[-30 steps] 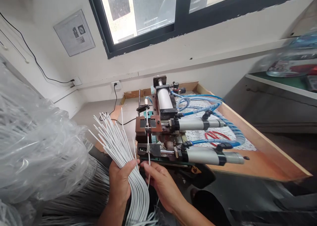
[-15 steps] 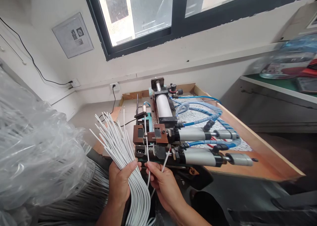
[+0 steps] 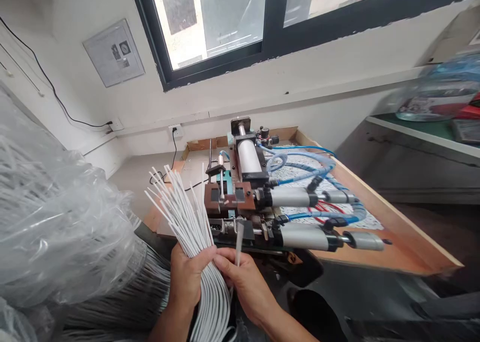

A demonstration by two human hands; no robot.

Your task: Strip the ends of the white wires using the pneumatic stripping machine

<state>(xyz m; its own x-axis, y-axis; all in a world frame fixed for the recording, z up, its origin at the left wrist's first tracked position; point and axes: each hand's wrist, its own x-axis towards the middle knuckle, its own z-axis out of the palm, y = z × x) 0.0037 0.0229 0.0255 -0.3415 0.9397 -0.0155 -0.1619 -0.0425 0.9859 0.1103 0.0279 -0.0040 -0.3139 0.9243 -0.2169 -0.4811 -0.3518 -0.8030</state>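
Note:
A thick bundle of white cables fills my left hand, whose thumb lies across its front; the cut ends fan out above. My right hand meets the left thumb at the bundle's right side, with thumb and index finger pinched together. From the right hand a single white cable sticks up, its end blurred. What the right fingertips pinch at the bundle is partly hidden. Just beyond both hands stands a pneumatic machine with brown clamp blocks and silver cylinders; neither hand touches it.
A shallow wooden tray surrounds the machine, with blue air hoses and white scraps in it. Plastic-wrapped cable bundles crowd the left side. A green shelf with a plastic bottle is at the right.
My right hand has drawn a white cable back out of the machine's clamp and moved left against the bundle. The lower clamp parts of the machine have shifted.

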